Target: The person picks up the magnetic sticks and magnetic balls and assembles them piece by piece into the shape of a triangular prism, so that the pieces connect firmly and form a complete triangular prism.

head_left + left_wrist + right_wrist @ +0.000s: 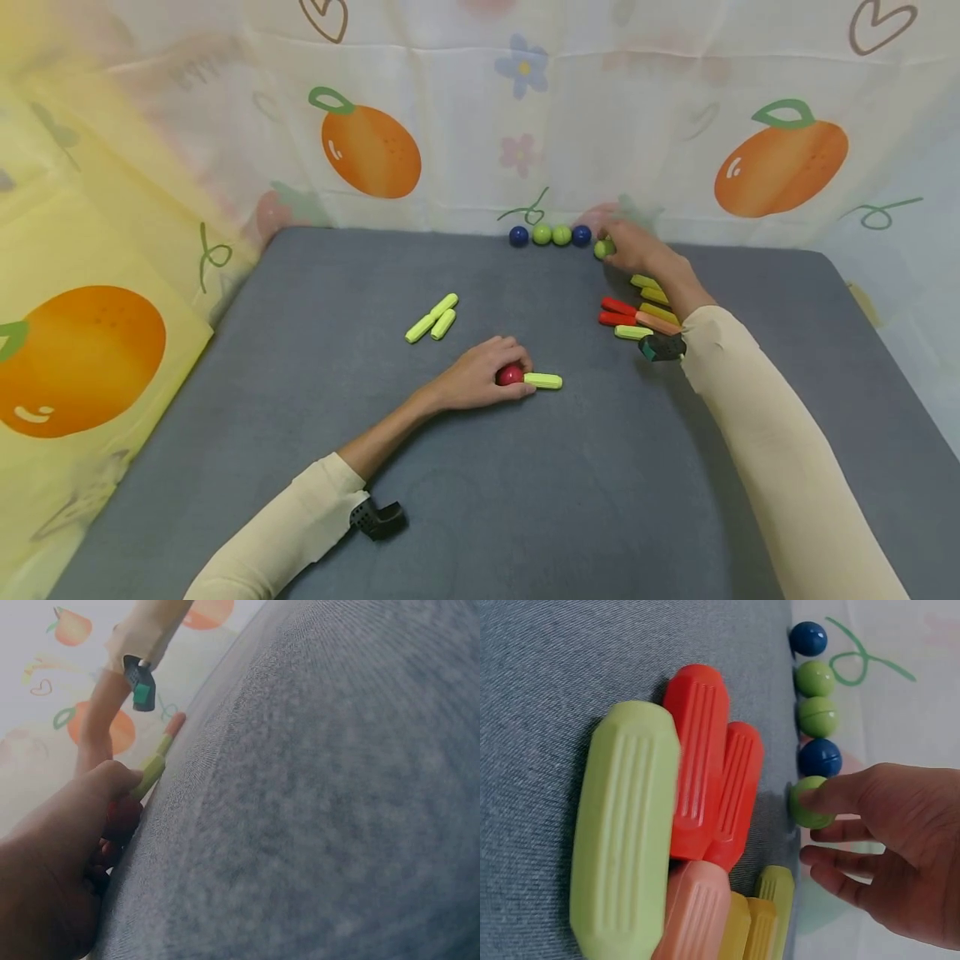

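light green ball (602, 249): smooth, round, pinched by right grip (633, 248). red ball (510, 375): glossy, round, clasped by left grip (476, 377)

Red ball (510, 375); green balls (602, 249); blue balls (518, 237); grey tabletop (562, 492); white backdrop (600, 125), orange-fruit print.
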The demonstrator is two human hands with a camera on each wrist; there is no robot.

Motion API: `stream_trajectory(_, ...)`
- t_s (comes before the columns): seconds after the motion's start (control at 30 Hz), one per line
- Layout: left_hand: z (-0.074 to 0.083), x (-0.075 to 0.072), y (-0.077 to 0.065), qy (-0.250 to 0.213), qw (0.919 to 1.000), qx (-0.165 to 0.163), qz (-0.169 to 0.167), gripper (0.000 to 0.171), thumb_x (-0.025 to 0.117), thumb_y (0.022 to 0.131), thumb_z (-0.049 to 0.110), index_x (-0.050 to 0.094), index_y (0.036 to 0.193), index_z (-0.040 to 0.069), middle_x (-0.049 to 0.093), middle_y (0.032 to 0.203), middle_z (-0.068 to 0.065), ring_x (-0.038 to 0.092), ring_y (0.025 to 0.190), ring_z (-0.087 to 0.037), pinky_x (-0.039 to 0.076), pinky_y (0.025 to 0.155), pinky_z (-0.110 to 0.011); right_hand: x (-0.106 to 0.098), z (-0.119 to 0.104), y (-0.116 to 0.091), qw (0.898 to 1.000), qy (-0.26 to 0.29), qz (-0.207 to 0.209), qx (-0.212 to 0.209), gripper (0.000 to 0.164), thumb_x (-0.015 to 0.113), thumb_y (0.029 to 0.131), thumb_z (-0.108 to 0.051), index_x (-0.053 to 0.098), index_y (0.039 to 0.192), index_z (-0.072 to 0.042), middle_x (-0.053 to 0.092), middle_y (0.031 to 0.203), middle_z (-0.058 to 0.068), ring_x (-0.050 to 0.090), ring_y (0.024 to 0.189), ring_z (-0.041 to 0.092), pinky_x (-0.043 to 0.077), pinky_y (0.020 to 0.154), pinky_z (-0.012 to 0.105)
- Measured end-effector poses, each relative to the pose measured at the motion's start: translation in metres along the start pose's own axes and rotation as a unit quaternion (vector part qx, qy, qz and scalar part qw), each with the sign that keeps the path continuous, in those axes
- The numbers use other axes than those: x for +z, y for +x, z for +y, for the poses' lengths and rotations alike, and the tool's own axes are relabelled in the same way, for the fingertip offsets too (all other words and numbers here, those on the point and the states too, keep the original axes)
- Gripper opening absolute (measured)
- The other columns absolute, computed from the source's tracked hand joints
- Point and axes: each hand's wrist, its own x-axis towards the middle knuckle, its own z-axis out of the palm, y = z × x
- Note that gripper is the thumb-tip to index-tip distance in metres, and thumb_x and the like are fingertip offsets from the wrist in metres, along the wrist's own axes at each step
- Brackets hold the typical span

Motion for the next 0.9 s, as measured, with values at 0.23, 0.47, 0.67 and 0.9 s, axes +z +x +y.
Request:
stream_trajectory(0.23,0.0,0.0,0.001,-0.001,1.0,-0.001,0.001,0.025,0.069,0.097,0.039,0.068,0.112,0.019,0.064,0.106,0.003,0.052,0.093,-0.01,0.044,0.074,-0.023,0.001,0.0,-0.005,1.0,0.003,0.0,-0.013,0.038,0.062,0.098,0.0,0.052,0.132,0.015,0.057,0.135,0.036,0.056,0.126,0.051,0.046,0.107,0.061)
stream_trajectory(0.47,0.001,0.0,0.002,0.002,1.0,-0.002,-0.004,0.02,0.069,0.098,0.035,0.067,0.109,0.018,0.063,0.104,0.002,0.051,0.092,-0.011,0.043,0.074,-0.023,-0.001,-0.019,-0.023,0.999,-0.011,0.032,-0.039,0.041,0.072,0.092,-0.001,0.056,0.129,0.008,0.062,0.125,0.027,0.061,0.112,0.041,0.051,0.098,0.056)
stream_trajectory(0.67,0.001,0.001,0.001,0.0,0.9999,-0.01,-0.004,0.018,0.068,0.1,0.034,0.065,0.108,0.018,0.062,0.104,0.002,0.05,0.091,-0.012,0.041,0.074,-0.024,-0.002,-0.052,-0.06,0.997,0.02,0.0,-0.08,0.023,0.068,0.094,-0.002,0.059,0.115,0.002,0.065,0.108,0.018,0.06,0.088,0.028,0.051,0.081,0.045)
stream_trajectory(0.9,0.001,0.001,0.001,0.004,0.9999,-0.014,0.0,0.019,0.067,0.1,0.035,0.064,0.108,0.018,0.061,0.103,0.002,0.049,0.091,-0.012,0.04,0.074,-0.025,0.006,-0.081,-0.096,0.98,0.032,-0.13,-0.147,0.018,0.073,0.093,-0.008,0.059,0.105,-0.008,0.061,0.089,0.004,0.053,0.077,0.013,0.046,0.073,0.032)
